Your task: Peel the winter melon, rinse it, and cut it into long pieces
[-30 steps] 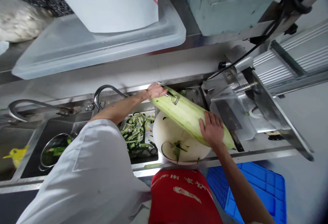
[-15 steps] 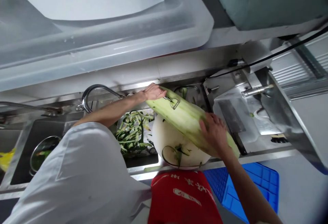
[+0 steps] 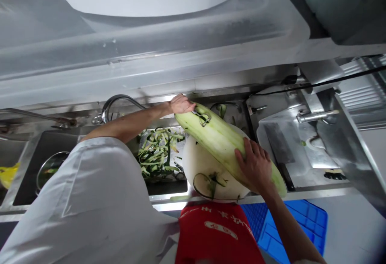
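Observation:
A long, pale green winter melon [image 3: 220,139] lies slantwise over a round white cutting board [image 3: 196,161]; most of its dark skin is off. My left hand [image 3: 181,104] is closed around the handle of a peeler [image 3: 204,120], at the melon's far left end. The peeler's metal head rests on the upper side of the melon. Lower down, my right hand [image 3: 256,165] grips the melon from above, fingers bent over its side and thumb toward the left. Dark green peel scraps [image 3: 213,181] lie on the board near its front edge.
A heap of green peelings [image 3: 159,151] fills the sink basin left of the board. Behind it curves a metal faucet [image 3: 120,99]. To the right are a clear plastic tub [image 3: 280,143] and another tap [image 3: 316,116]. A blue crate [image 3: 298,223] stands below the counter edge.
My view has shifted slightly, so the surroundings sit further right. The peeler has moved a little toward the melon's far left end. My right hand keeps its hold.

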Available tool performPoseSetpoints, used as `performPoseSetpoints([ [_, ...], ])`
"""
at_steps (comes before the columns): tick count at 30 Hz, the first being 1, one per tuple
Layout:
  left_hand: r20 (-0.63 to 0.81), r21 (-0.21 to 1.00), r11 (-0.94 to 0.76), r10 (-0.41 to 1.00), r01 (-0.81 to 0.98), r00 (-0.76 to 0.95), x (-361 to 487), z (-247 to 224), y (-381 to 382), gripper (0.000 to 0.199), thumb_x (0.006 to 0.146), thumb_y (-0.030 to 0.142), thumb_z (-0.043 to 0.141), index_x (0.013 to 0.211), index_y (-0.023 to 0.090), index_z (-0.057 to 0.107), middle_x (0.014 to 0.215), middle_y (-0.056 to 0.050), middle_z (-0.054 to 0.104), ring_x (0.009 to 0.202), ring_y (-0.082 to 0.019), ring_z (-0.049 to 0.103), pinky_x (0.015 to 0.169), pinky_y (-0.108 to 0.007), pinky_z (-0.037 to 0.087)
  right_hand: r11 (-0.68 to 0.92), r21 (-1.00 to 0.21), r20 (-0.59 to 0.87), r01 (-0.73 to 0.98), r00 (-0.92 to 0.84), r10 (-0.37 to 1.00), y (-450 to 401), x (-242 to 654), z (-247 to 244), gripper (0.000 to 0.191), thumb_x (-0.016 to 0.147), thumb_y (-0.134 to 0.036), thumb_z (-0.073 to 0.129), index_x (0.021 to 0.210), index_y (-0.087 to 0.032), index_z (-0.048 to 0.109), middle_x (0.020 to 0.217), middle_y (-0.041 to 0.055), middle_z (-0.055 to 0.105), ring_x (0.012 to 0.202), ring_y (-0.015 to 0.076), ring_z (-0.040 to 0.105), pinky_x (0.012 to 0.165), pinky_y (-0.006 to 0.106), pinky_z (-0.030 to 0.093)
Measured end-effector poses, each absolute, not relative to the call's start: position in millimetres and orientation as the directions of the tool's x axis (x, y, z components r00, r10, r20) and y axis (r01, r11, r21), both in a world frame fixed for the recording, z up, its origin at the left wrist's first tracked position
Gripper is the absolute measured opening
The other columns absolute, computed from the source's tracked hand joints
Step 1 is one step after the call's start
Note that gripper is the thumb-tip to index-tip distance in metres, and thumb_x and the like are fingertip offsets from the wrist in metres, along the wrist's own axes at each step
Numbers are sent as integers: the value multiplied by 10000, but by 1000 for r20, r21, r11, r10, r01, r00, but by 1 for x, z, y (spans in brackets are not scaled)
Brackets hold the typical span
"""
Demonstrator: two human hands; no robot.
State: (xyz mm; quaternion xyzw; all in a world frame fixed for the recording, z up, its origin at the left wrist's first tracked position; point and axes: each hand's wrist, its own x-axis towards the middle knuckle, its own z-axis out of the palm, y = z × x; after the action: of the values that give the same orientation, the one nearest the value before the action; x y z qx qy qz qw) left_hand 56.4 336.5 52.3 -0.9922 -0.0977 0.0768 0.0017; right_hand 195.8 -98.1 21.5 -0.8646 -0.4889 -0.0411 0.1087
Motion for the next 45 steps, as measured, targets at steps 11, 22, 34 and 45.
performPoseSetpoints([
  [11, -164, -56, -941, 338, 333, 927, -24, 58, 418, 631, 1104, 482, 357, 853, 148, 829, 665, -103, 702, 685, -222, 607, 754, -349, 393, -489, -99, 244, 866, 498, 832, -107, 164, 19, 681, 1108, -574, 493, 1590, -95, 543, 1495, 238, 648, 1352, 421, 590, 1123, 562, 455],
  [22, -34, -98, -859, 507, 502, 861, -155, 19, 364, 546, 1050, 394, 334, 729, 170, 714, 752, -163, 750, 706, -250, 661, 701, -360, 446, -418, -27, 409, 908, 391, 824, -134, 111, -9, 674, 1074, -545, 583, 1590, -112, 551, 1546, 261, 594, 1453, 453, 513, 1196, 631, 393],
  [34, 105, -26, -850, 521, 526, 847, -219, -25, 311, 453, 1077, 340, 371, 866, 185, 740, 849, -146, 766, 862, -274, 707, 936, -451, 460, -260, 124, 456, 958, 177, 872, -165, 74, -25, 718, 999, -581, 724, 1544, -137, 578, 1514, 283, 604, 1479, 476, 502, 1172, 642, 409],
  [45, 119, 157, -762, 646, 628, 754, -213, -75, 312, 456, 1065, 288, 324, 774, 203, 666, 807, -145, 723, 825, -268, 646, 985, -486, 431, -221, 101, 383, 970, 167, 909, -158, 104, -19, 876, 955, -631, 740, 1645, -162, 471, 1524, 280, 610, 1423, 482, 564, 1136, 638, 449],
])
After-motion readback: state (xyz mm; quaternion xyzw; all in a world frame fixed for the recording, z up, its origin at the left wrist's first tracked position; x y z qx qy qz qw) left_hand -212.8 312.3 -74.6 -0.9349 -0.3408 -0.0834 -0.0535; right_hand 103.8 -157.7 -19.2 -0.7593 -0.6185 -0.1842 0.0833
